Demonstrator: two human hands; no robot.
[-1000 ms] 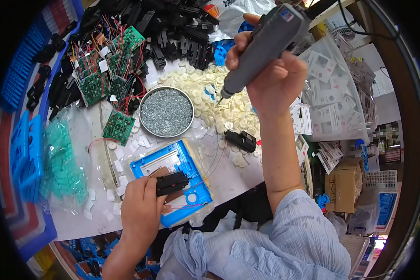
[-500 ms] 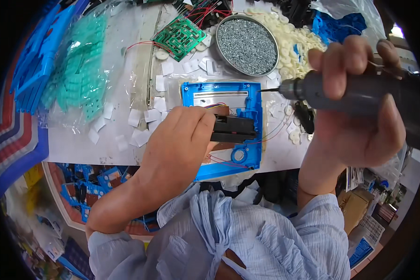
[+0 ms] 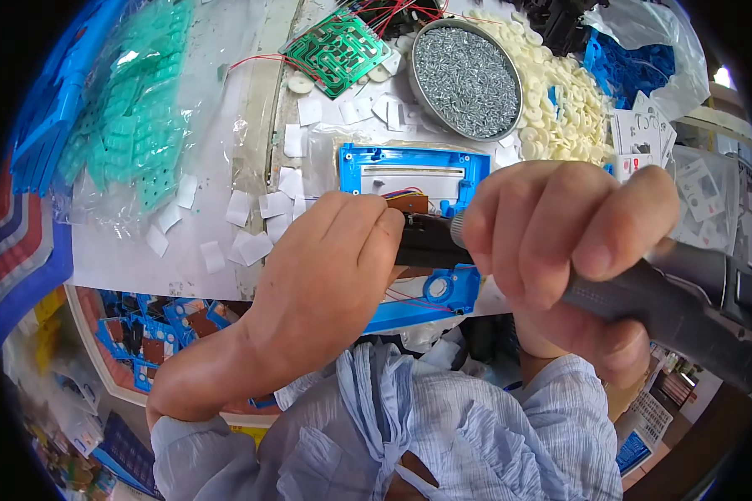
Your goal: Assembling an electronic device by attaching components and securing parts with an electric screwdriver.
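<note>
On the table in front of me lies a blue plastic casing (image 3: 414,157), with coloured wires and a brown board inside it. My left hand (image 3: 322,267) is closed on a black plastic part (image 3: 422,242) at the casing's middle, its fingers wrapped over the part's left end. A dark power screwdriver (image 3: 693,280) is gripped in my right hand (image 3: 572,230). Its knurled front end points left at the black part's right end; the fingers and the part hide the bit's tip. My right hand covers the casing's right side.
Behind the casing stands a metal bowl (image 3: 520,104) of small silvery screws (image 3: 466,79). Beside it are cream plastic discs (image 3: 564,108) and a green circuit board (image 3: 337,54). Bagged green pieces (image 3: 142,125) lie left; a tub (image 3: 100,359) of blue units sits below the table edge.
My right hand has brought the screwdriver left and down, from the casing's upper right corner to the black part. My left hand keeps its grip. The view has shifted slightly.
</note>
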